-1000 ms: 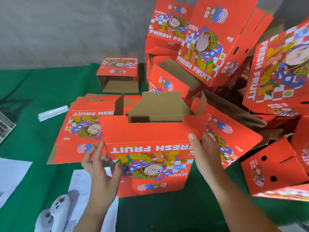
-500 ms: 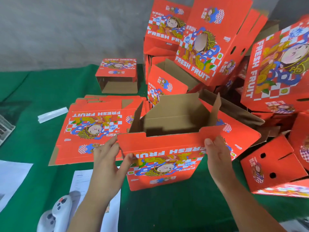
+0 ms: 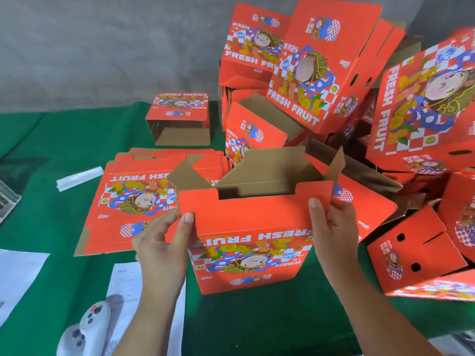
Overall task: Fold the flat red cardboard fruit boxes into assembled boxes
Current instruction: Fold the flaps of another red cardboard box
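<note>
A red fruit box [image 3: 252, 235] stands opened into a rectangular tube in front of me, its brown inside showing and its top flaps up. My left hand [image 3: 164, 242] grips its near left corner, thumb on the red front panel. My right hand [image 3: 334, 227] grips the near right corner, thumb on the front panel too. To the left lies a stack of flat red boxes [image 3: 133, 201] on the green table [image 3: 51, 140].
A heap of assembled red boxes [image 3: 316, 73] rises behind and to the right. One small open box [image 3: 180, 119] sits at the back. White papers [image 3: 18, 273], a white controller [image 3: 87, 327] and a white strip [image 3: 79, 174] lie on the left.
The box has been spread from a nearly flat sleeve into an open tube. Both hands slid up to its near top corners, and its side flaps swung outward.
</note>
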{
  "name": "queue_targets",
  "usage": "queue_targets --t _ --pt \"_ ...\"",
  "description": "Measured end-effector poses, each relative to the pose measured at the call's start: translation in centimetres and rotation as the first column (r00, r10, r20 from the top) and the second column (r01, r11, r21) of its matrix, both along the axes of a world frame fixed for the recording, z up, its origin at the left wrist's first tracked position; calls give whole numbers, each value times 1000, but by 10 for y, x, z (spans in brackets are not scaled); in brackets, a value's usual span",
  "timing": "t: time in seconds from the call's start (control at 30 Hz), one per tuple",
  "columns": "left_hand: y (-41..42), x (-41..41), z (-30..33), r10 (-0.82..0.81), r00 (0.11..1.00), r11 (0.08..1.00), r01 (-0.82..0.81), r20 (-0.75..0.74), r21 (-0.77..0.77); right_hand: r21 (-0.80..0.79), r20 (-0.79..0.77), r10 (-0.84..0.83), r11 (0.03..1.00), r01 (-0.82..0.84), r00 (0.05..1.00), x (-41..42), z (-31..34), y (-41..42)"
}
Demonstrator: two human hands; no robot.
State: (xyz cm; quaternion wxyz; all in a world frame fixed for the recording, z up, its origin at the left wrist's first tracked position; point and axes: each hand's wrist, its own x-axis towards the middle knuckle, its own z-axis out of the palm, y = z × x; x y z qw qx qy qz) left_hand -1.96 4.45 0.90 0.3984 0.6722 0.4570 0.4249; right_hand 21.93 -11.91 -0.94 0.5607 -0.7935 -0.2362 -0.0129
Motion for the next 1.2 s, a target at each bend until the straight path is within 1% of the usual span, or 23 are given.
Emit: queue_targets --t 0.07,0.13,0.17,0.2,0.27,0.33,0.37,0.43,0.57,0.67,0.7,0.73,0.77,0.83,0.9,0.93,0.97,1.0,1.07,1.1,1.13,1.17,1.2 --pt "3 0 7 9 981 992 16 -195 127 14 -19 -62 998 62 998 6 -1 -3" --pt "7 1 9 -154 910 963 225 -384 148 -4 -30 -94 996 94 995 10 -3 -7" --pt "8 1 8 -256 883 940 323 -394 112 -19 -34 -97 995 96 995 12 -4 -9" --pt "8 0 7 -325 879 920 379 -349 97 -32 -37 -84 996 83 996 14 -3 -12" --pt "4 0 5 -396 908 912 406 -141 52 -50 -49 -22 999 19 999 17 0 -14" --pt "-5 2 3 -461 881 873 471 107 -123 -58 -64 41 997 -45 997 19 3 -14" --pt "-7 4 2 -465 866 845 496 185 -201 -59 -67 75 995 -79 995 18 4 -14" --pt "-3 4 1 -454 858 821 508 240 -260 -59 -70 120 990 -124 990 16 5 -13" --pt "9 1 3 -441 858 837 499 263 -223 -81 -83 140 986 -147 987 13 5 -9" --pt "-2 9 3 -423 816 802 539 393 -255 -100 -121 133 984 -145 984 13 5 -4" --pt "-5 11 3 -421 814 797 542 401 -264 -105 -133 124 985 -138 983 12 5 -4" --pt "-6 11 6 -437 821 799 542 368 -259 -111 -137 108 986 -124 985 12 5 -5" --pt "-3 10 11 -481 834 806 542 271 -236 -118 -129 91 987 -107 987 12 5 -6" --pt "9 6 23 -554 832 821 540 -28 -183 -139 -84 89 985 -100 993 12 2 -9" --pt "21 0 30 -539 776 841 518 -329 -155 -145 -52 86 985 -92 995 12 -2 -8" --pt "22 -1 30 -506 745 853 505 -435 -129 -146 -39 75 986 -80 996 10 -5 -7" --pt "20 0 31 -492 739 859 497 -461 -120 -139 -28 62 988 -65 998 8 -8 -7" --pt "16 2 30 -502 769 860 490 -396 -140 -122 -20 48 991 -50 999 7 -11 -9" --pt "4 8 28 -462 887 854 445 -1 -268 -78 -2 15 997 -15 1000 5 -14 -14" --pt "-1 13 23 -379 918 867 397 120 -302 -67 11 -6 998 6 1000 6 -14 -15" --pt "-4 18 17 -298 943 903 330 150 -276 -66 19 -25 998 26 1000 8 -12 -16" --pt "-6 22 12 -234 970 957 241 61 -161 -60 21 -43 997 44 999 8 -10 -16" --pt "-5 24 5 -151 985 989 150 -79 -18 -49 18 -58 997 59 998 9 -8 -15"
